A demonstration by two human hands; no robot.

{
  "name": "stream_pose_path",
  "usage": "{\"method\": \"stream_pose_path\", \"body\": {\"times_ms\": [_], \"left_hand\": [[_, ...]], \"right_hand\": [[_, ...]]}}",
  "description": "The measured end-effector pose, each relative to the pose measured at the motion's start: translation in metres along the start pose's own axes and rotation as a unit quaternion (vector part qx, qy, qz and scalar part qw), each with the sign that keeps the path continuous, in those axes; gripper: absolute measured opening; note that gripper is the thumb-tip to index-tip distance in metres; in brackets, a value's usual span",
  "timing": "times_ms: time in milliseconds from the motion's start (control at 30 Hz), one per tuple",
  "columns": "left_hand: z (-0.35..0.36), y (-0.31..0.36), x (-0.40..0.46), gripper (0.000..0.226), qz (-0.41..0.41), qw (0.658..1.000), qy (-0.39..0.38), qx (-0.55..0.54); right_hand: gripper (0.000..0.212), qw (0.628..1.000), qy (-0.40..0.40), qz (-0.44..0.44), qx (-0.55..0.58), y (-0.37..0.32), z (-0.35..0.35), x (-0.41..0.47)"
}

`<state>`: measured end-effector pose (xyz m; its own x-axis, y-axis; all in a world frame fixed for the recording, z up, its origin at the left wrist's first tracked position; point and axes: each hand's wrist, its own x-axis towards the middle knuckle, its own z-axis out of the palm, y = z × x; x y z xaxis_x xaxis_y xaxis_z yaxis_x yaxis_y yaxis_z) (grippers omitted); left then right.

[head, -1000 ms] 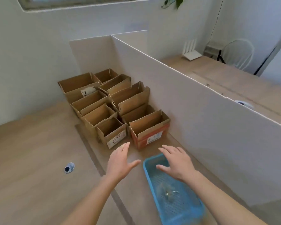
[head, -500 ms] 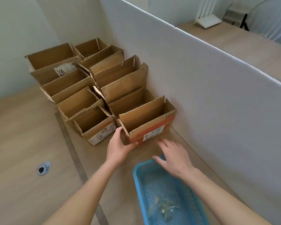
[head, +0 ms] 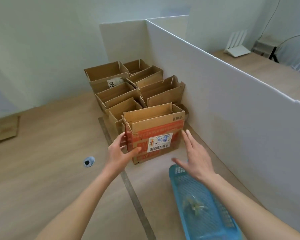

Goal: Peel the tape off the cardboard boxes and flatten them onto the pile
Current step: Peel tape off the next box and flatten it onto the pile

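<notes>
In the head view the left hand (head: 122,150) grips the near-left corner of the orange-taped cardboard box (head: 154,134) at the front of the open boxes (head: 128,87), seemingly to draw it out, while the right hand (head: 195,157), fingers spread and empty, hovers just beside its right side above the blue basket (head: 204,208), likely kept close for tape scraps.

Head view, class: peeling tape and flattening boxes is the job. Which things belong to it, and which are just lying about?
Belong to the job:
orange-printed box, gripped by left hand
right hand, open beside it
other open boxes
blue basket holding scraps

Lying about:
white partition
desk grommet
white router
</notes>
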<state>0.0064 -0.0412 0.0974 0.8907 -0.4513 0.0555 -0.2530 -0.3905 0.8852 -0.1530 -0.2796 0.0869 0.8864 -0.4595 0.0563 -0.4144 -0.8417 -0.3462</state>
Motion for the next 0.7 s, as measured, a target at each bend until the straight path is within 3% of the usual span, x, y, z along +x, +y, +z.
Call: {"method": "stream_pose_path", "body": {"times_ms": [133, 267, 333, 400, 433, 567, 700], "left_hand": [[-0.074, 0.005, -0.052, 0.082, 0.007, 0.999, 0.017, -0.03], [-0.14, 0.014, -0.113, 0.071, -0.004, 0.99, 0.12, -0.079], [-0.164, 0.016, -0.14, 0.058, -0.001, 0.981, 0.174, -0.087], [-0.183, 0.012, -0.163, 0.048, 0.019, 0.981, 0.177, -0.074], [-0.192, 0.01, -0.173, 0.055, 0.031, 0.985, 0.162, -0.061], [-0.217, -0.012, -0.207, 0.118, 0.071, 0.992, 0.106, 0.007], [-0.228, -0.033, -0.231, 0.125, 0.04, 0.989, 0.133, 0.053]], "right_hand": [[0.132, 0.989, 0.006, -0.004, 0.145, -0.074, -0.015, -0.023], [0.14, 0.973, -0.022, -0.053, 0.222, -0.152, -0.015, -0.066], [0.132, 0.968, -0.016, -0.095, 0.231, -0.182, -0.014, -0.086], [0.116, 0.964, 0.006, -0.129, 0.232, -0.205, -0.015, -0.101], [0.111, 0.963, 0.013, -0.138, 0.23, -0.214, -0.017, -0.107], [0.102, 0.964, -0.029, -0.155, 0.213, -0.239, -0.02, -0.127], [0.085, 0.969, -0.096, -0.165, 0.158, -0.251, -0.005, -0.144]]}}
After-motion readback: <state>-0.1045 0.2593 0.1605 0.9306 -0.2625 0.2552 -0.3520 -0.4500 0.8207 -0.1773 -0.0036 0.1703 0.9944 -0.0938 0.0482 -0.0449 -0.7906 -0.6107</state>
